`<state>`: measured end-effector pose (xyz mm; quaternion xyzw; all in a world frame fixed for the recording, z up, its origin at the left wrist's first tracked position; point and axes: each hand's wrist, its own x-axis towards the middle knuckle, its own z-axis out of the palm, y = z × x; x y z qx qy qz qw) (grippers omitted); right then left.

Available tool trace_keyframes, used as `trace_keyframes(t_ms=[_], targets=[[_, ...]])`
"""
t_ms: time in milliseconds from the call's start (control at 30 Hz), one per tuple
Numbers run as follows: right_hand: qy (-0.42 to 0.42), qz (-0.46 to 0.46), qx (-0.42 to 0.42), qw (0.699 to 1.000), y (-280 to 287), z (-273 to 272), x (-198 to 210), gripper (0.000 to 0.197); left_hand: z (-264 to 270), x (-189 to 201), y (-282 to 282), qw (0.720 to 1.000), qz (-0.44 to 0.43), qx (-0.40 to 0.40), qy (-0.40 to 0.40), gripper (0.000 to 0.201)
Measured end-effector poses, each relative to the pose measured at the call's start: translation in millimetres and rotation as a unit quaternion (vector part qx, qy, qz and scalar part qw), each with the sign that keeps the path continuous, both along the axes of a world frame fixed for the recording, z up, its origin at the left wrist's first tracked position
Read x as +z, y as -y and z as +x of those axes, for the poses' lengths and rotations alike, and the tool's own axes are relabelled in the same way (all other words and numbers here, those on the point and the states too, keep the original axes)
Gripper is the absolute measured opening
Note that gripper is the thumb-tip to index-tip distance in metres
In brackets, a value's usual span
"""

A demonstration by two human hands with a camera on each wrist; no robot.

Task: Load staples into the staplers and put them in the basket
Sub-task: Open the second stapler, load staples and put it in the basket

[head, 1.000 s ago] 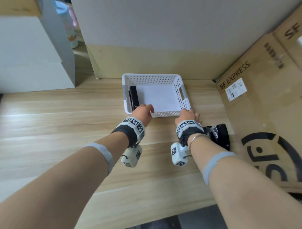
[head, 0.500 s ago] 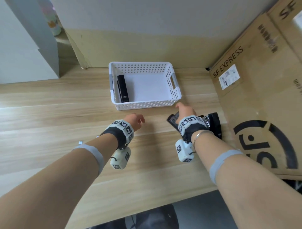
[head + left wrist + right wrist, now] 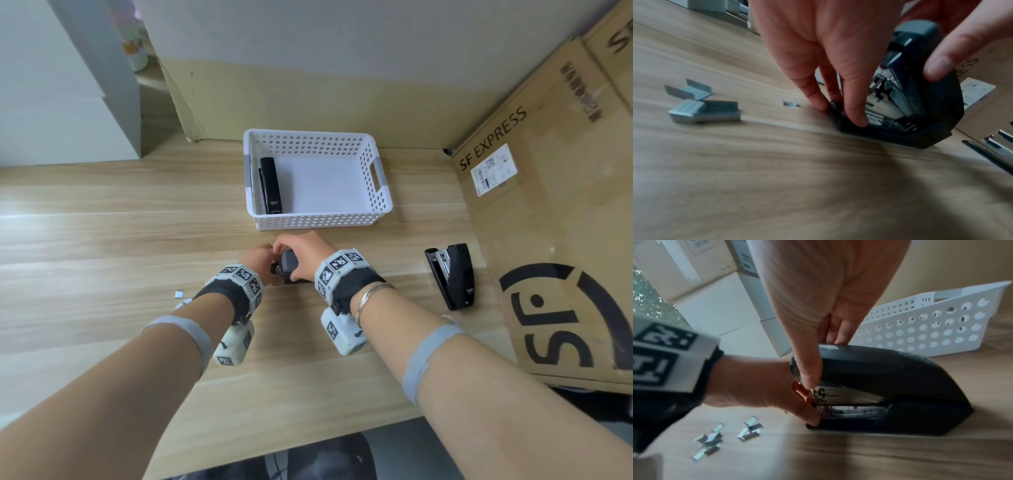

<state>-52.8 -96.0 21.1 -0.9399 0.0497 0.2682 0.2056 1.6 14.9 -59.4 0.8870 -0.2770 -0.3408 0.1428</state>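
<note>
My right hand [image 3: 303, 255] clasped over the top of a dark stapler [image 3: 890, 369] on the table [image 3: 102, 240], left hand [image 3: 261, 262] pinching its front end, staple strips [image 3: 702, 112] loose at left, white basket [image 3: 318, 219] just beyond, black stapler [image 3: 270, 185] inside along its left wall, third stapler [image 3: 454, 274] at right.

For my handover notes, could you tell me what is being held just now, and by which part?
One stapler, in both: the right grip holds its top cover, the left grip pinches its front end.
</note>
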Motion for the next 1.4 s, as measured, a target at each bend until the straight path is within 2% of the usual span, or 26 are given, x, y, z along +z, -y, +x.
trace_keyframes(t_ms=[100,267,400,500,600,700,833,967,1000,1067,1167,1267,1400], targets=[[0.0,0.009,-0.004,1.0,-2.0,2.3,5.4,0.047,1.9,-1.0,-1.5,1.0,-0.007,-0.019,0.01,0.047],[-0.111,-0.001,-0.018,0.994,27.1,12.1,34.8,0.053,2.8,0.2,-3.5,0.999,-0.004,-0.035,0.022,0.05],[-0.167,-0.063,-0.031,0.983,57.9,6.6,48.4,0.05,3.2,2.0,-3.5,0.999,0.001,-0.042,0.022,0.047],[-0.177,-0.095,-0.07,0.977,74.4,2.4,54.7,0.032,3.4,1.9,-3.1,0.999,0.0,-0.044,0.019,0.046],[-0.175,-0.146,-0.071,0.971,90.4,-11.7,43.7,0.035,3.3,1.5,-3.1,0.999,-0.002,-0.044,0.021,0.046],[-0.124,-0.18,-0.103,0.97,99.7,-30.5,25.6,0.034,3.8,0.5,-3.3,0.999,-0.002,-0.044,0.022,0.047],[-0.152,-0.189,-0.083,0.967,98.8,-30.7,23.0,0.054,4.4,-0.9,-3.9,0.999,-0.004,-0.042,0.02,0.048],[-0.165,-0.121,-0.085,0.975,82.7,-14.8,31.9,0.11,9.7,3.1,-11.0,0.999,-0.034,-0.024,-0.024,0.047],[-0.156,-0.104,-0.07,0.98,76.6,-9.6,35.1,0.115,12.4,5.1,-15.6,0.998,-0.049,-0.007,-0.03,0.046],[-0.121,-0.068,-0.042,0.989,64.1,-0.3,38.1,0.107,17.5,9.1,-28.5,0.997,-0.065,0.024,-0.015,0.039],[-0.082,-0.052,-0.033,0.995,43.0,6.7,33.8,0.079,22.0,9.8,-50.3,0.998,-0.045,0.03,0.017,0.033],[-0.051,-0.073,-0.025,0.996,26.6,7.4,20.7,0.056,19.8,9.2,-68.5,0.999,-0.011,0.027,0.022,0.034],[-0.016,-0.077,-0.036,0.996,17.5,7.5,2.3,0.04,14.8,6.1,-82.9,0.999,0.012,0.038,0.016,0.04]])
